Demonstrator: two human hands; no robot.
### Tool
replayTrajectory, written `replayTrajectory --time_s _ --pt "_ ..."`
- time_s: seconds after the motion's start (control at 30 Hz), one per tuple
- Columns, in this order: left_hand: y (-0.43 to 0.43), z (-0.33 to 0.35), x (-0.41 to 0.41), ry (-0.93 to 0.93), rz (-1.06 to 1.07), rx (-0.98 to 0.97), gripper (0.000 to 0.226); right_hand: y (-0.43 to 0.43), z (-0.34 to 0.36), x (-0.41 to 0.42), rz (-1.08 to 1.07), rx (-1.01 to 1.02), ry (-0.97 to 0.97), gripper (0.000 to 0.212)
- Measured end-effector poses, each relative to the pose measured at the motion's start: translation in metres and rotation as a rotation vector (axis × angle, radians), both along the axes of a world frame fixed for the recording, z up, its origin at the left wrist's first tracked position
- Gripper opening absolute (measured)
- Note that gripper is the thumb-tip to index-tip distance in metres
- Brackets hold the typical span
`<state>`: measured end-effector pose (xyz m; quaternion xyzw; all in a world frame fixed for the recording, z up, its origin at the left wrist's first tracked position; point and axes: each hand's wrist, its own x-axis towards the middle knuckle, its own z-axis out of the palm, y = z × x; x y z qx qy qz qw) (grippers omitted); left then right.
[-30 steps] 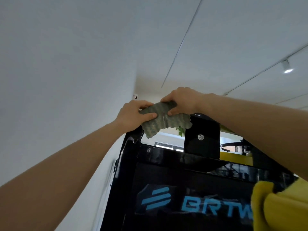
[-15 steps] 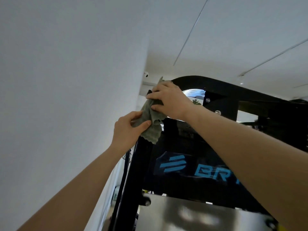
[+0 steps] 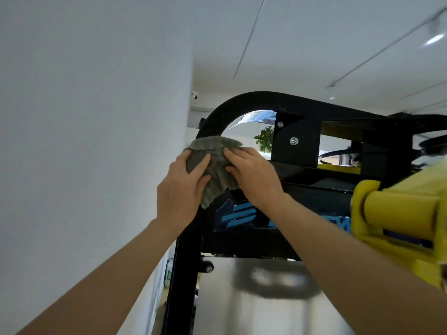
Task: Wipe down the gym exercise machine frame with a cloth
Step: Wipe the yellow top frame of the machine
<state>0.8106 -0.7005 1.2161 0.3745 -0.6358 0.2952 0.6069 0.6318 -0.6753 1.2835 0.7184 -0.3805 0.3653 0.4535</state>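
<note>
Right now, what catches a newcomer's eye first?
A left hand and a right hand hold a crumpled grey-green cloth against the curved black tubular frame at centre. A bright yellow plastic part juts in at lower right; a blue striped logo sits just below the cloth.

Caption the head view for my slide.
Left hand and right hand hold a grey cloth against the machine's curved black frame.

The cloth (image 3: 214, 158) is sliding off the top bar of the frame (image 3: 254, 99), away from the bolted bracket (image 3: 296, 151), and down onto the curved left corner. The left hand (image 3: 179, 189) is rising to grip it level with the right hand (image 3: 254, 175). A yellow machine part (image 3: 396, 218) is reappearing at the right.
</note>
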Motion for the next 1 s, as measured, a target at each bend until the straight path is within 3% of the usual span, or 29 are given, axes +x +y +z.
replayTrajectory --time_s 0.1,0.23,0.43,0.57,0.7,0.87,1.0 --pt "-0.002 0.011 -0.002 -0.137 0.138 -0.102 0.043 -0.005 -0.014 -0.023 -0.102 -0.165 -0.024 0.037" --pt "0.000 0.040 -0.017 -0.362 0.189 -0.198 0.039 0.000 -0.016 -0.042 -0.254 -0.198 -0.158 0.033" --pt "0.001 0.075 -0.060 -0.574 0.172 -0.048 0.052 0.010 -0.020 -0.064 -0.447 -0.068 -0.544 0.038" --pt "-0.003 0.089 -0.076 -0.607 0.109 0.051 0.052 0.013 -0.024 -0.068 -0.491 -0.068 -0.587 0.038" --pt "-0.005 0.091 -0.075 -0.617 0.106 0.043 0.052 0.014 -0.026 -0.070 -0.441 -0.057 -0.600 0.033" --pt "0.002 0.079 -0.059 -0.598 0.160 -0.067 0.052 0.012 -0.023 -0.063 -0.194 -0.003 -0.523 0.027" --pt "0.005 0.068 -0.035 -0.521 0.198 -0.174 0.041 0.015 -0.019 -0.052 -0.067 0.066 -0.423 0.040"
